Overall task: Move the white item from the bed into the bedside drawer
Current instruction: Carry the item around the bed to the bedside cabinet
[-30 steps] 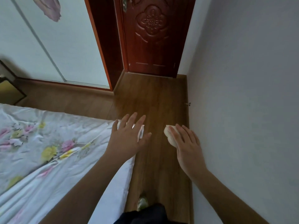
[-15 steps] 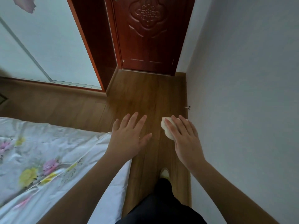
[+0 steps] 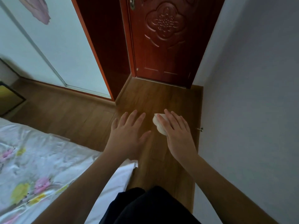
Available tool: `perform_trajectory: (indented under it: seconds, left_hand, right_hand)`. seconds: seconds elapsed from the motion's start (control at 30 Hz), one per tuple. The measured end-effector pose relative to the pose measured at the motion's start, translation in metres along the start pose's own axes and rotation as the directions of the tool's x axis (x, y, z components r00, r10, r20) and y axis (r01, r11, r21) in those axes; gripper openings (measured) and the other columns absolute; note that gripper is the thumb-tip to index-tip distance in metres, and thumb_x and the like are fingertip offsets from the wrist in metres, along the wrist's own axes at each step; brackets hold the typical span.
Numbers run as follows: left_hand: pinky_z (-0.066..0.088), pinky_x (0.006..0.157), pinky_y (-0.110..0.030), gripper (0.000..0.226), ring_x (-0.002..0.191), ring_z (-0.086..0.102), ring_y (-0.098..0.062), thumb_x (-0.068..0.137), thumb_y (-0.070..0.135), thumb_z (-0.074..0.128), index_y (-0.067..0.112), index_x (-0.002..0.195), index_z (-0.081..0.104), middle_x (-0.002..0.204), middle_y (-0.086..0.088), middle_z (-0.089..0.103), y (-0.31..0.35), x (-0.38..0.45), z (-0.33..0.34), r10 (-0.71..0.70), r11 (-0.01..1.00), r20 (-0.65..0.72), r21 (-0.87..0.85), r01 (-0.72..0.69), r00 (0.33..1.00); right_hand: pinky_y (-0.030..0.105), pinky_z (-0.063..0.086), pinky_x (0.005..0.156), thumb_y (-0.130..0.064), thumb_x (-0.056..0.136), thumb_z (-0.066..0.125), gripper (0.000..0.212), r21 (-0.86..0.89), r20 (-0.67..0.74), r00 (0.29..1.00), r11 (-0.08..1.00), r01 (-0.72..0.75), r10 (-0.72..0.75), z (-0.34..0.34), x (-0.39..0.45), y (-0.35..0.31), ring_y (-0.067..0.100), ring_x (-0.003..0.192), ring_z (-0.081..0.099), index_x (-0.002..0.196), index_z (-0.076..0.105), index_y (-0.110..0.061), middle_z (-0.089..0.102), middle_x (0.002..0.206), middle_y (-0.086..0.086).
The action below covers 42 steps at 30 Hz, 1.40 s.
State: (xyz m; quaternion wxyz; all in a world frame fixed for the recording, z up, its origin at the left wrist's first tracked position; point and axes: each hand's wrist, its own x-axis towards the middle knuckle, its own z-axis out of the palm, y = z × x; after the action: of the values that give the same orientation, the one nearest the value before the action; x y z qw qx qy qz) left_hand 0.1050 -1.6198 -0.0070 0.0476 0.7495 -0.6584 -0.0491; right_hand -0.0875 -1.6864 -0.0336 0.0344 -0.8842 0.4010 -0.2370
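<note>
My right hand (image 3: 177, 134) holds a small white item (image 3: 158, 125) above the wooden floor, its pale edge showing past my fingers on the left. My left hand (image 3: 127, 135) hovers beside it, palm down, fingers spread and holding nothing. The bed (image 3: 40, 162) with a white flowered sheet fills the lower left; its corner lies under my left forearm. No bedside drawer is in view.
A narrow strip of wooden floor (image 3: 161, 97) runs between the bed and the grey wall (image 3: 250, 110) to a dark red door (image 3: 163, 39). A small metal door stop (image 3: 200, 129) sticks out low on the wall. White sliding wardrobe panels (image 3: 48, 50) stand at the left.
The view has shifted forward along the bed towards the door. My left hand has left the bed corner and now hovers over the floor. My right hand still holds the white item.
</note>
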Motion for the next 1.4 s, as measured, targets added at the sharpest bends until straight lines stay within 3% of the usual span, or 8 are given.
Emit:
perform_trajectory:
  seconds: [0.27,0.47,0.77,0.93,1.07,1.2,1.4]
  left_hand:
    - [0.025,0.112,-0.063,0.073,0.145,0.023,-0.031,0.086,0.075,0.01,0.035,0.147,0.017,0.159,0.0,0.027,-0.061,0.079,0.007,-0.149,0.989,-0.029,-0.025,0.148,0.988]
    - [0.027,0.112,-0.06,0.076,0.144,0.028,-0.031,0.084,0.077,0.007,0.037,0.147,0.02,0.157,0.0,0.032,-0.129,0.124,0.002,-0.315,0.947,-0.074,-0.089,0.309,0.946]
    - [0.033,0.106,-0.058,0.069,0.137,0.04,-0.032,0.089,0.071,0.024,0.032,0.145,0.032,0.15,-0.002,0.043,-0.196,0.177,-0.012,-0.439,0.898,-0.124,-0.042,0.438,0.89]
    - [0.033,0.107,-0.061,0.072,0.139,0.037,-0.033,0.088,0.073,0.017,0.032,0.146,0.028,0.152,-0.004,0.041,-0.223,0.216,-0.015,-0.538,0.841,-0.104,0.001,0.541,0.837]
    - [0.034,0.107,-0.062,0.074,0.14,0.035,-0.032,0.088,0.071,0.01,0.031,0.146,0.032,0.152,-0.005,0.041,-0.245,0.253,-0.014,-0.638,0.769,-0.089,-0.019,0.639,0.765]
    - [0.026,0.111,-0.065,0.067,0.144,0.025,-0.032,0.09,0.067,0.026,0.03,0.146,0.032,0.154,-0.006,0.037,-0.261,0.299,-0.015,-0.752,0.657,-0.122,-0.047,0.753,0.648]
    - [0.023,0.113,-0.06,0.067,0.146,0.02,-0.029,0.091,0.059,0.036,0.029,0.149,0.027,0.155,-0.007,0.032,-0.287,0.312,-0.023,-0.806,0.569,-0.227,-0.046,0.821,0.547]
  right_hand:
    - [0.044,0.031,0.114,-0.023,0.08,0.074,0.079,0.026,0.123,0.986,0.994,0.111,-0.113,0.051,0.109,0.019,0.025,0.14,0.036,0.148,0.035,-0.027,0.041,0.152,0.006]
    - [0.044,0.032,0.113,-0.023,0.078,0.073,0.076,0.094,0.17,0.943,0.958,0.272,-0.285,0.091,0.2,-0.003,0.027,0.137,0.042,0.145,0.038,-0.024,0.047,0.148,0.007]
    - [0.045,0.031,0.114,-0.02,0.08,0.068,0.074,0.184,0.233,0.876,0.904,0.386,-0.422,0.135,0.315,-0.021,0.027,0.137,0.041,0.146,0.035,-0.024,0.047,0.148,0.007]
    - [0.045,0.025,0.117,-0.013,0.083,0.066,0.074,0.252,0.302,0.795,0.848,0.467,-0.527,0.175,0.376,-0.033,0.026,0.141,0.035,0.148,0.033,-0.026,0.042,0.151,0.005]
    - [0.051,0.028,0.115,-0.013,0.086,0.06,0.069,0.313,0.273,0.697,0.746,0.588,-0.663,0.207,0.438,-0.039,0.028,0.142,0.033,0.149,0.033,-0.024,0.039,0.153,0.007]
    - [0.055,0.031,0.112,-0.013,0.081,0.06,0.071,0.367,0.21,0.639,0.665,0.65,-0.74,0.234,0.494,-0.044,0.03,0.139,0.037,0.147,0.035,-0.023,0.043,0.15,0.009]
    - [0.055,0.028,0.112,-0.024,0.093,0.027,0.057,0.448,0.232,0.499,0.547,0.708,-0.835,0.266,0.544,-0.065,0.029,0.143,0.031,0.15,0.029,-0.024,0.037,0.154,0.007]
